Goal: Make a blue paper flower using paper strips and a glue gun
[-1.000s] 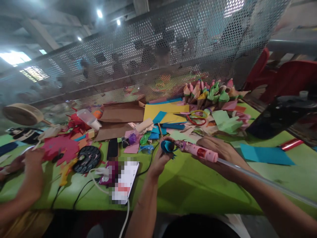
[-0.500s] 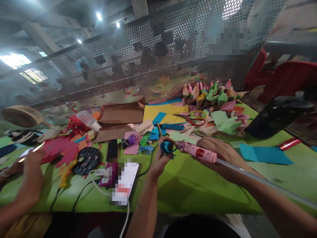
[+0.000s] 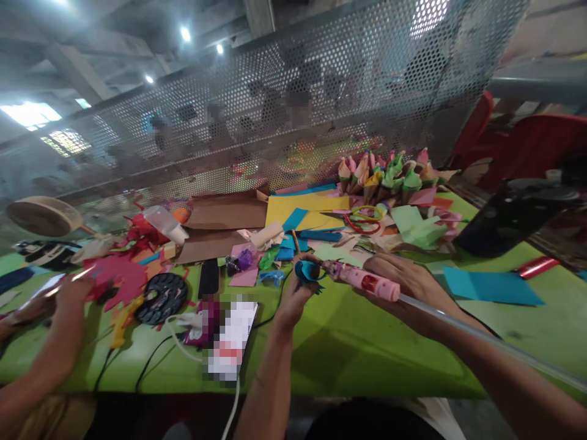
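Near the middle of the table my left hand (image 3: 293, 300) grips a curled blue paper piece (image 3: 306, 271), its lower edge cut into points. A thin wooden stick (image 3: 296, 241) rises just behind it; whether it joins the paper I cannot tell. My right hand (image 3: 408, 286) is closed around a pink hot glue gun (image 3: 362, 280), whose tip is at the right edge of the blue paper. Out of the gun's back runs a long clear glue stick (image 3: 477, 333) over my right forearm. My right fingers are partly hidden behind the gun.
Paper cones (image 3: 389, 174) stand at the back right, beside a dark bottle (image 3: 499, 217). Coloured sheets (image 3: 312, 211) cover the table's rear. A phone (image 3: 232, 342), a yellow glue gun (image 3: 121, 324) and a black tray (image 3: 161, 297) lie left. Another person's hand (image 3: 71, 305) holds a phone.
The blue paper has turned slightly and shifted a little left in my left hand. My right hand stays nearly still with the glue gun. The other person's hand has moved right.
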{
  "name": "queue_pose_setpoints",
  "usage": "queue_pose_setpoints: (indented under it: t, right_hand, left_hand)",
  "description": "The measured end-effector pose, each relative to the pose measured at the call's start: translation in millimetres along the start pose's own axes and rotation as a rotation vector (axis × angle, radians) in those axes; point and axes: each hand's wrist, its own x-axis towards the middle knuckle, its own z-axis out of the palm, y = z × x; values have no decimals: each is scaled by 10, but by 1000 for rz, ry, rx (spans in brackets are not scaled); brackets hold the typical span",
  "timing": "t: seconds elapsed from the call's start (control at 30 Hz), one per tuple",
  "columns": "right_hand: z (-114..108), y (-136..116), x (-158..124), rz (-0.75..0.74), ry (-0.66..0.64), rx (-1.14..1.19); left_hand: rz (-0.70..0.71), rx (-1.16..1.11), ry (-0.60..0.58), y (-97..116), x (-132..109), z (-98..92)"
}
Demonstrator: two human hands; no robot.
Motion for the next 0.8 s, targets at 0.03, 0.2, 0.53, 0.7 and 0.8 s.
queue_pose_setpoints:
  t: [0.03, 0.2, 0.53, 0.7, 0.8]
  right_hand:
    - [1, -3, 6, -1, -2, 1]
    - [31, 6, 0, 16, 16, 26]
    - [-56, -35, 114, 33, -60, 7]
    - [-74, -29, 78, 31, -43, 13]
    - [-82, -26, 68, 15, -28, -1]
  left_hand:
    - [10, -16, -4, 2, -2, 3]
    - [58, -42, 1, 13, -9, 4]
    - [15, 31, -44, 154, -52, 17]
    - [18, 23, -15, 175, -38, 32]
    - [41, 27, -8, 173, -32, 34]
